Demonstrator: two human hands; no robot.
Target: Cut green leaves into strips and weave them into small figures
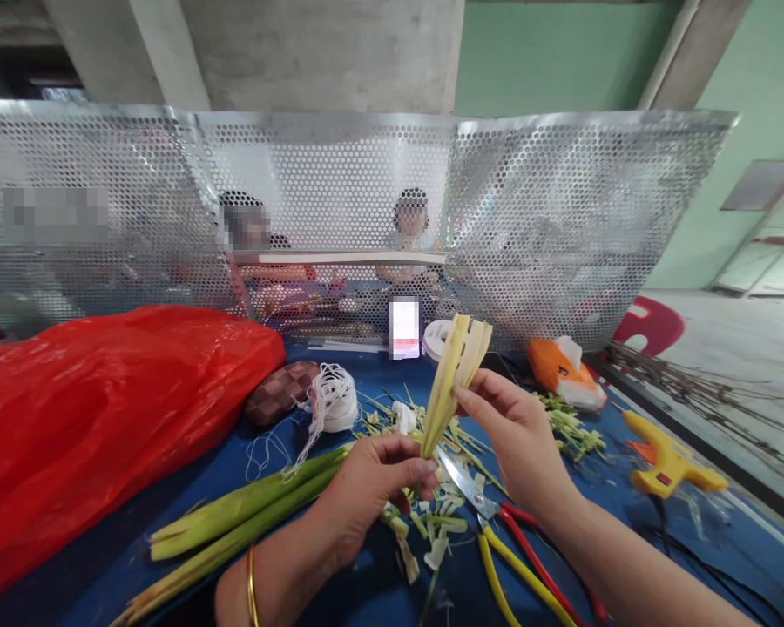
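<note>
A bundle of pale yellow-green leaf strips [449, 374] stands upright between my two hands, fanned out at the top. My left hand [382, 475] pinches its narrow lower end. Higher up, my right hand [513, 422] grips the right side of the same strips between thumb and fingers. Scissors [476, 501] with red and yellow handles lie open on the table just below my hands. Around them are scattered leaf scraps [431, 527]. Two long green stalks [254, 514] rest beside my left forearm, and a ball of white string [332, 401] sits beyond them.
A red plastic bag [118, 418] covers the left side of the blue table [340, 583]. On the right are a yellow glue gun [670, 461], an orange tissue pack [565, 374] and dry twigs [699, 383]. A perforated metal screen [333, 174] stands behind, with people beyond it.
</note>
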